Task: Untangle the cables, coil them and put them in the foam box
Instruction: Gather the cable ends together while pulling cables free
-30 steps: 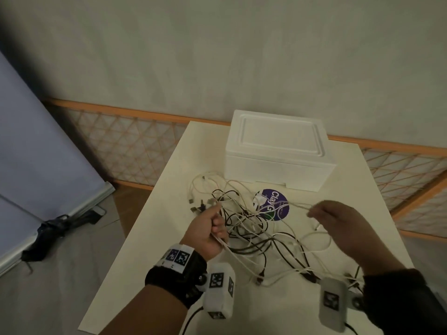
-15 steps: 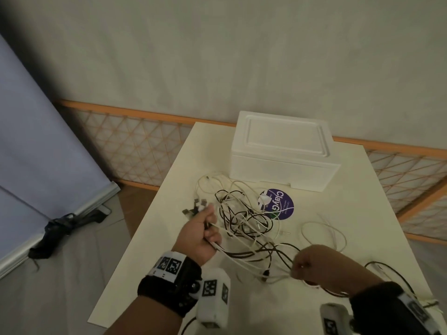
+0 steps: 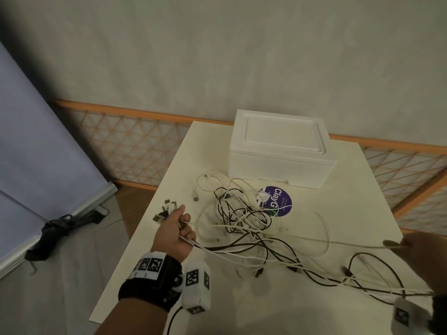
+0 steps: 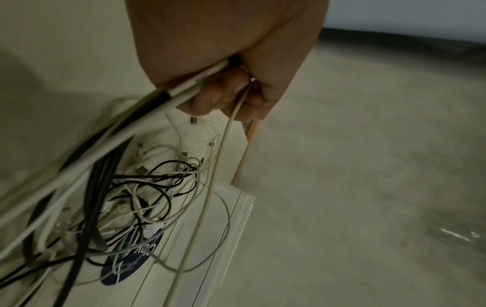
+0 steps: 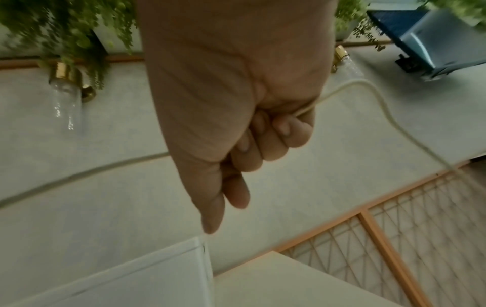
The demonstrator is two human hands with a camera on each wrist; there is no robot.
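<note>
A tangle of black and white cables (image 3: 244,221) lies in the middle of the cream table (image 3: 362,201). My left hand (image 3: 177,228) grips a bundle of cable ends near the table's left edge, with plugs (image 3: 167,209) sticking out past the fingers; the left wrist view shows the fist (image 4: 226,97) closed round several strands. At the right edge, my right hand (image 3: 411,245) pinches one white cable (image 3: 338,243) that runs taut from the tangle; in the right wrist view its fingers (image 5: 276,133) curl round that cable (image 5: 368,91). The white foam box (image 3: 280,151), lid on, stands at the table's far side.
A round purple sticker (image 3: 278,201) lies on the table in front of the box. An orange lattice fence (image 3: 135,146) runs behind the table. A grey panel (image 3: 36,153) leans at the left, with a dark bundle (image 3: 63,226) on the floor.
My right hand has drawn one white cable out of the tangle, moving right and away, so the strand now runs taut. The left hand kept its grip on the bundle.
</note>
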